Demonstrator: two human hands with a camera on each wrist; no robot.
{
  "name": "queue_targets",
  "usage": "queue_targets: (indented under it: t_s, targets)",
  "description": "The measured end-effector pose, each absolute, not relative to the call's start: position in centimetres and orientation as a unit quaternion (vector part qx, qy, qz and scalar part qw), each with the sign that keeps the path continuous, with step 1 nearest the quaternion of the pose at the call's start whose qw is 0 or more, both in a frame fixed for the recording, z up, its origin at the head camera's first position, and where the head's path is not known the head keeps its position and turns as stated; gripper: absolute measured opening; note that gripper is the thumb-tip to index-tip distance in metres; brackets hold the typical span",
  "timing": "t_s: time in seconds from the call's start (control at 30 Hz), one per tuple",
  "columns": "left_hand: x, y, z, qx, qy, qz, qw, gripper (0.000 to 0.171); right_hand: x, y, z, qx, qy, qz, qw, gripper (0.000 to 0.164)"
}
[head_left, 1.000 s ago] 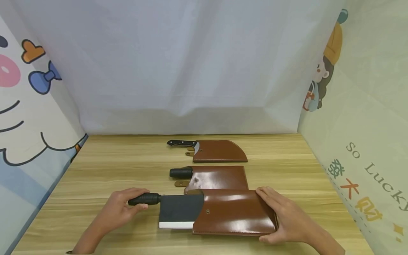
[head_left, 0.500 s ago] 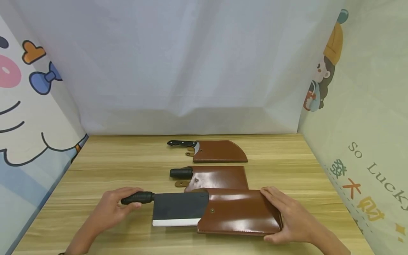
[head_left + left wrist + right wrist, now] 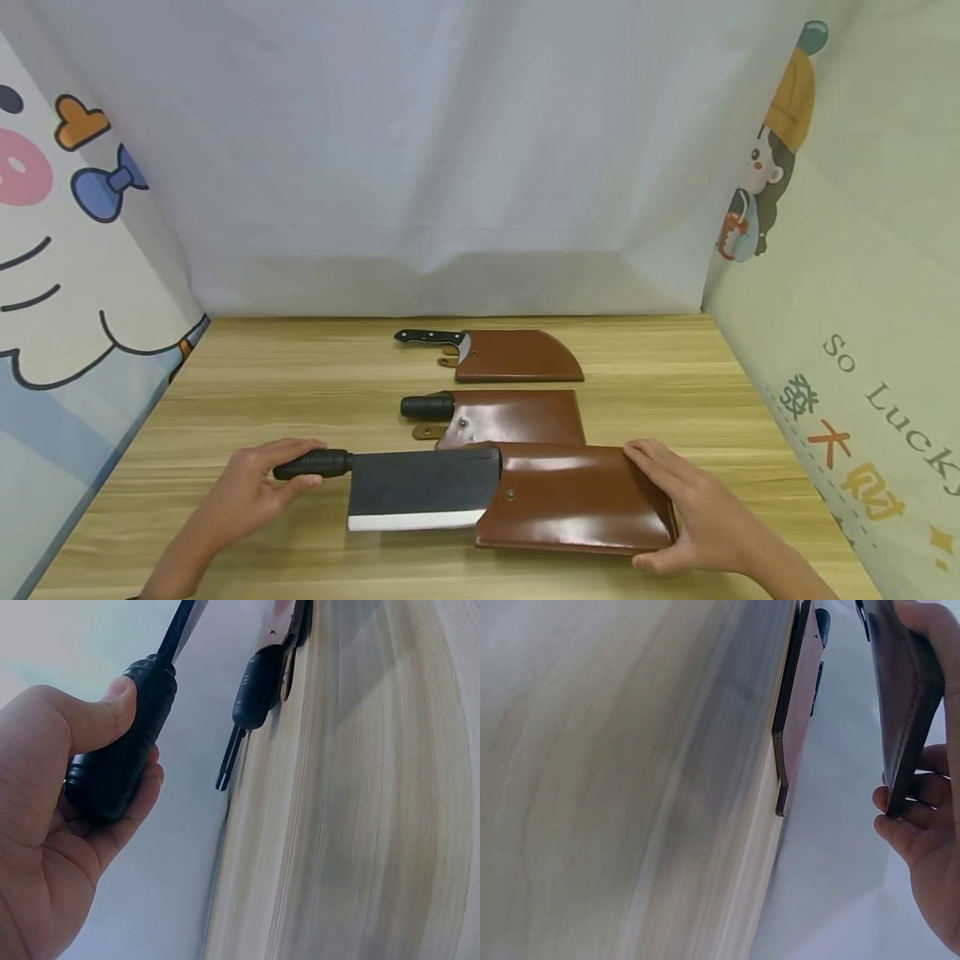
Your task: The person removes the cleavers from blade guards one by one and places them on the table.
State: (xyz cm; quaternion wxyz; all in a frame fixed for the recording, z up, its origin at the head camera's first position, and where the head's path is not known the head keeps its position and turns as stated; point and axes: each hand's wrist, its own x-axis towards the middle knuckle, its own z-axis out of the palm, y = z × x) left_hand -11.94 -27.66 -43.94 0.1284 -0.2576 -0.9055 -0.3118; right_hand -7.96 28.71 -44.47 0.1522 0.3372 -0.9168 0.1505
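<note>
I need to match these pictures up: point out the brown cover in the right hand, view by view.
Head: brown cover, low, right of centre, its end in the right hand.
Left wrist: cannot be made out there.
Right wrist: brown cover, top right, held in the hand.
Shared landmark: wooden table, right side in left wrist, left side in right wrist.

right wall (image 3: 862, 208) reads "so lucky" (image 3: 894, 416) and "發大财" (image 3: 830, 437).

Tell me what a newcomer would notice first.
The dark knife in front, partly out of its brown cover, stands out: the left hand grips the handle, the right hand the cover. Behind it, a second covered knife and a third covered knife lie on the table.
</note>
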Motion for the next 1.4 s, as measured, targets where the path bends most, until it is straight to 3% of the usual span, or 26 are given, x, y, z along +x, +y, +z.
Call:
queue_targets:
  t_s: [0.87,1.4]
  targets:
    - [-11.5,-30.0,-45.9,-0.252,-0.913,-0.299,0.12,0.036,-6.5,31.4,-45.3,0.304,-0.934,0.108,0.15,0.123]
    - [-10.9,-29.9,-47.6,-0.246,-0.92,-0.294,0.087,0.036,-5.6,31.6,-46.3,0.292,-0.944,0.122,0.094,0.118]
